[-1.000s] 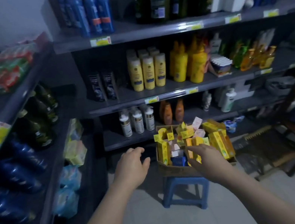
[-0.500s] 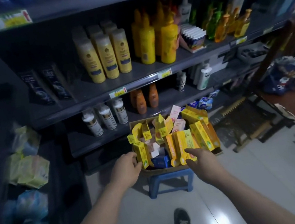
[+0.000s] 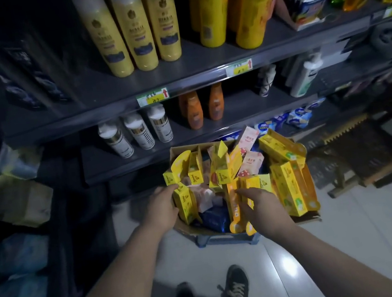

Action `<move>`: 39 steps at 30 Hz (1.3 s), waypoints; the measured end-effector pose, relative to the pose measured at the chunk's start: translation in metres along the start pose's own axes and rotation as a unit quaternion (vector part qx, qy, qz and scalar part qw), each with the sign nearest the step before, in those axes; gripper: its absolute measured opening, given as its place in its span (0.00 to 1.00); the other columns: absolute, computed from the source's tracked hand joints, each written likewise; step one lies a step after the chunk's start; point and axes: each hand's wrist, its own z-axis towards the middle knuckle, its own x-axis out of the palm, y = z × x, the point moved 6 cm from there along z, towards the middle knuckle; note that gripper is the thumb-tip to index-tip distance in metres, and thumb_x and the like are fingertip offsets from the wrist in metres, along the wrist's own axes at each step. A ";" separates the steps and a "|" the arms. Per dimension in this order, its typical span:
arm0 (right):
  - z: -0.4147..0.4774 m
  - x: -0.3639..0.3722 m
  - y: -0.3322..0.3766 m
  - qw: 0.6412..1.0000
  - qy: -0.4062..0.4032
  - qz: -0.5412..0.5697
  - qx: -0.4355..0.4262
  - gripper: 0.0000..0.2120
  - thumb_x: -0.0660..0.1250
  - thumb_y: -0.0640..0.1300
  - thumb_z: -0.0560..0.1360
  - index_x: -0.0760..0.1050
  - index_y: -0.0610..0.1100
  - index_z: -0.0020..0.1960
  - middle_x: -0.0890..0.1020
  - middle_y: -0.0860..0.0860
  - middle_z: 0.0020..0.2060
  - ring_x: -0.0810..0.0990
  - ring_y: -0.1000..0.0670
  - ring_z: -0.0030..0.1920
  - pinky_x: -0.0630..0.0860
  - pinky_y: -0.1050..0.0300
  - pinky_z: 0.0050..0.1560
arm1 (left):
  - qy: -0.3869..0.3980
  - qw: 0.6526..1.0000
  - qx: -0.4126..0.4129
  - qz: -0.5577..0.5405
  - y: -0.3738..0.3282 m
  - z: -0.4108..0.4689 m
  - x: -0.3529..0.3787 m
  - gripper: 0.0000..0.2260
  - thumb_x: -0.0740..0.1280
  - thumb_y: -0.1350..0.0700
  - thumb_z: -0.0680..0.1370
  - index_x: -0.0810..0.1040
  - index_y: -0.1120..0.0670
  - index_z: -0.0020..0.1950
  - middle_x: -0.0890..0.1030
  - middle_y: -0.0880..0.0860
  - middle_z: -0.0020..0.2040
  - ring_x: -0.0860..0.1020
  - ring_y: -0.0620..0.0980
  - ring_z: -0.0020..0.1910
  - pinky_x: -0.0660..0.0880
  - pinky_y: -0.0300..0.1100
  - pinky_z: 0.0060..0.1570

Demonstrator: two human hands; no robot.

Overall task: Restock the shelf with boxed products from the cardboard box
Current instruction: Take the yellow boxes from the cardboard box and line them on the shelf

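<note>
Head camera looks steeply down, close over the cardboard box (image 3: 205, 230).

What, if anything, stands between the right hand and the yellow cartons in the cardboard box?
Nothing visible does. Fingertips of the right hand touch a tall yellow-orange carton standing in the open brown cardboard box, whose top is uncovered.

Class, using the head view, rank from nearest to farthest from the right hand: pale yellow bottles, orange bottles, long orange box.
1. Long orange box, right by the right hand, in the cardboard box.
2. Orange bottles, on the lower shelf behind.
3. Pale yellow bottles, on the shelf above.
</note>
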 end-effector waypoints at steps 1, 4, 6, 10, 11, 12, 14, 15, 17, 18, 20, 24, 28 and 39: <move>0.004 0.002 -0.002 1.000 -0.001 0.009 -0.001 0.17 0.61 0.43 0.79 0.74 0.46 0.68 0.79 0.45 0.61 0.79 0.44 0.54 0.75 0.54 0.53 | 0.007 1.000 0.002 0.007 0.000 0.008 0.004 0.27 0.68 0.64 0.74 0.69 0.50 0.72 0.70 0.56 0.65 0.71 0.55 0.63 0.67 0.41 0.64; 0.017 0.007 -0.007 1.000 -0.011 0.026 0.004 0.17 0.62 0.42 0.79 0.74 0.45 0.67 0.78 0.45 0.62 0.78 0.44 0.58 0.74 0.54 0.56 | 0.031 0.999 0.013 0.023 0.004 0.035 0.019 0.25 0.64 0.62 0.77 0.67 0.45 0.72 0.66 0.55 0.65 0.67 0.56 0.66 0.65 0.41 0.65; 0.024 0.009 -0.011 0.999 -0.020 0.031 0.013 0.17 0.63 0.42 0.79 0.74 0.45 0.67 0.78 0.45 0.63 0.76 0.44 0.62 0.72 0.55 0.58 | 0.049 0.997 0.026 0.045 0.004 0.049 0.028 0.21 0.61 0.57 0.79 0.67 0.43 0.72 0.65 0.55 0.65 0.66 0.57 0.66 0.64 0.44 0.65; 0.035 0.010 -0.018 0.998 -0.037 0.049 0.032 0.16 0.64 0.42 0.79 0.75 0.45 0.66 0.79 0.46 0.62 0.76 0.45 0.62 0.71 0.55 0.59 | 0.071 0.988 0.042 0.133 0.007 0.068 0.038 0.19 0.59 0.53 0.81 0.67 0.44 0.71 0.64 0.56 0.67 0.64 0.59 0.66 0.65 0.45 0.60; 0.037 0.011 -0.019 0.997 -0.039 0.054 0.036 0.16 0.64 0.42 0.79 0.76 0.45 0.66 0.79 0.46 0.62 0.76 0.45 0.62 0.71 0.55 0.59 | 0.080 0.984 0.050 0.149 0.008 0.070 0.039 0.19 0.58 0.51 0.80 0.66 0.43 0.71 0.64 0.55 0.65 0.65 0.59 0.66 0.65 0.46 0.59; 0.039 0.012 -0.020 0.997 -0.041 0.056 0.041 0.16 0.63 0.42 0.79 0.76 0.45 0.66 0.79 0.46 0.62 0.76 0.45 0.62 0.71 0.55 0.59 | 0.091 0.982 0.052 0.159 0.009 0.072 0.039 0.19 0.58 0.49 0.80 0.65 0.43 0.71 0.64 0.54 0.62 0.65 0.58 0.66 0.66 0.45 0.58; 0.043 0.015 -0.021 0.996 -0.044 0.056 0.053 0.16 0.63 0.42 0.79 0.76 0.44 0.65 0.79 0.46 0.61 0.76 0.45 0.61 0.72 0.55 0.59 | 0.102 0.975 0.055 0.189 0.008 0.075 0.036 0.20 0.59 0.49 0.79 0.64 0.45 0.72 0.64 0.54 0.62 0.65 0.57 0.66 0.68 0.44 0.58; 0.044 0.016 -0.021 0.996 -0.048 0.056 0.059 0.16 0.63 0.43 0.79 0.76 0.44 0.66 0.79 0.46 0.61 0.77 0.45 0.61 0.73 0.54 0.59 | 0.103 0.971 0.059 0.208 0.006 0.075 0.033 0.21 0.60 0.52 0.79 0.64 0.45 0.72 0.64 0.55 0.63 0.65 0.57 0.66 0.68 0.44 0.59; 0.047 0.017 -0.021 0.994 -0.064 0.052 0.074 0.16 0.63 0.44 0.79 0.75 0.44 0.66 0.79 0.46 0.61 0.76 0.45 0.61 0.72 0.53 0.60 | 0.104 0.964 0.082 0.230 0.004 0.074 0.028 0.24 0.62 0.57 0.77 0.64 0.46 0.73 0.65 0.55 0.65 0.65 0.55 0.66 0.69 0.45 0.58; 0.048 0.018 -0.020 0.993 -0.073 0.046 0.083 0.17 0.63 0.45 0.79 0.75 0.43 0.67 0.79 0.46 0.62 0.76 0.45 0.62 0.72 0.53 0.60 | 0.109 0.963 0.091 0.230 0.004 0.074 0.024 0.25 0.65 0.58 0.76 0.66 0.45 0.72 0.65 0.54 0.64 0.65 0.54 0.65 0.70 0.45 0.58; 0.052 0.019 -0.018 0.990 -0.090 0.034 0.101 0.19 0.64 0.45 0.78 0.73 0.43 0.68 0.78 0.46 0.63 0.74 0.45 0.63 0.70 0.52 0.62 | 0.113 0.969 0.097 0.197 0.009 0.074 0.016 0.24 0.73 0.57 0.72 0.73 0.45 0.66 0.66 0.50 0.63 0.65 0.51 0.62 0.69 0.46 0.60; 0.065 0.023 -0.013 0.986 -0.106 0.032 0.124 0.25 0.66 0.49 0.76 0.68 0.43 0.71 0.74 0.46 0.66 0.70 0.44 0.65 0.69 0.49 0.65 | 0.132 0.984 0.090 0.079 0.014 0.073 -0.003 0.21 0.78 0.59 0.66 0.78 0.49 0.57 0.73 0.48 0.57 0.70 0.50 0.58 0.70 0.45 0.59; 0.083 0.028 -0.006 0.982 -0.118 0.025 0.144 0.29 0.68 0.54 0.74 0.67 0.43 0.70 0.75 0.45 0.64 0.71 0.43 0.65 0.66 0.48 0.66 | 0.166 0.978 0.050 -0.117 0.026 0.068 -0.018 0.18 0.78 0.64 0.64 0.77 0.47 0.44 0.82 0.55 0.49 0.81 0.58 0.49 0.76 0.58 0.54; 0.101 0.038 -0.005 0.973 -0.089 0.071 0.201 0.18 0.64 0.50 0.76 0.69 0.40 0.61 0.80 0.41 0.53 0.74 0.40 0.60 0.60 0.43 0.73 | 0.085 0.962 0.023 -0.258 0.025 0.059 -0.047 0.17 0.77 0.67 0.66 0.74 0.50 0.45 0.77 0.50 0.45 0.76 0.40 0.40 0.72 0.27 0.38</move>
